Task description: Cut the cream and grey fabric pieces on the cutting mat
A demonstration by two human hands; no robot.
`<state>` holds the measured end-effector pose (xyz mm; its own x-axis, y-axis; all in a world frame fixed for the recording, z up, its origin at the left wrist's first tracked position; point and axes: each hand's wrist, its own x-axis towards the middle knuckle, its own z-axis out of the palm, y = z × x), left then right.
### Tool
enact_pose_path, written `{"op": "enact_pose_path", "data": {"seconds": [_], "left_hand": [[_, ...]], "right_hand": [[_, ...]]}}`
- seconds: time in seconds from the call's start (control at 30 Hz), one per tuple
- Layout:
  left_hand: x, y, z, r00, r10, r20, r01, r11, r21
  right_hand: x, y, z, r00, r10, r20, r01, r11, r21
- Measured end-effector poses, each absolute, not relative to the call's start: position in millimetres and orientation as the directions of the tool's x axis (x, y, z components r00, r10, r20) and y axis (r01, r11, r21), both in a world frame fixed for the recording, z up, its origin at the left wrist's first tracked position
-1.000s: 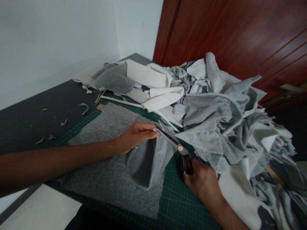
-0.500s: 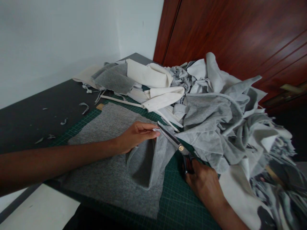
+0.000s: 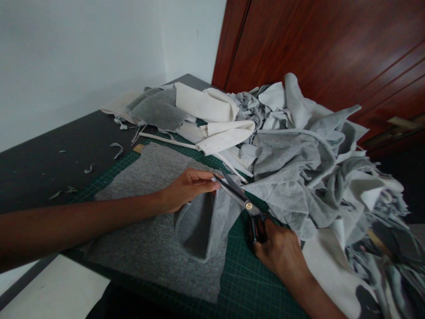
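A grey piece of fabric [image 3: 159,257] lies spread over a green cutting mat [image 3: 252,283], with its right part folded up into a loop. My left hand [image 3: 191,188] pinches the raised edge of this fabric between thumb and fingers. My right hand [image 3: 280,243] grips black-handled scissors [image 3: 249,206], fingers through the handles. The scissor blades stand parted, their tips at the fabric edge right beside my left fingertips. Whether the blades have cut into the cloth there I cannot tell.
A large heap of grey fabric scraps [image 3: 292,155] covers the right side. Cream fabric pieces [image 3: 206,104] lie at the back. Small offcuts [image 3: 117,150] dot the dark table [image 3: 43,168]. Behind stand a white wall [image 3: 83,53] and a reddish wooden door [image 3: 315,48].
The scissor blades have opened wider, and my right hand has shifted slightly left. My left hand keeps its pinch on the fabric in the same place.
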<state>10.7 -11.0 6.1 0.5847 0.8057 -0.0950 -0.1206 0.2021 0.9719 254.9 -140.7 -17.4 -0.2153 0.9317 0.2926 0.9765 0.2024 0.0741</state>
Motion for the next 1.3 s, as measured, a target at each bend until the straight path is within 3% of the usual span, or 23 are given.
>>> {"op": "enact_pose_path", "data": {"seconds": [0.3, 0.63, 1.3], "left_hand": [[8.8, -9.6, 5.1, 0.618, 0.782, -0.085, -0.109, 0.192, 0.975], [10.7, -6.9, -3.5, 0.6, 0.799, -0.045, -0.136, 0.157, 0.978], [9.4, -8.3, 4.0, 0.624, 0.78, -0.044, -0.115, 0.148, 0.982]], "right_hand": [[255.2, -138.6, -14.7, -0.27, 0.888, 0.373, 0.963, 0.253, 0.096], [253.9, -141.6, -16.3, -0.208, 0.938, 0.276, 0.977, 0.184, 0.112], [253.2, -140.3, -14.6, -0.239, 0.906, 0.35, 0.971, 0.216, 0.106]]}}
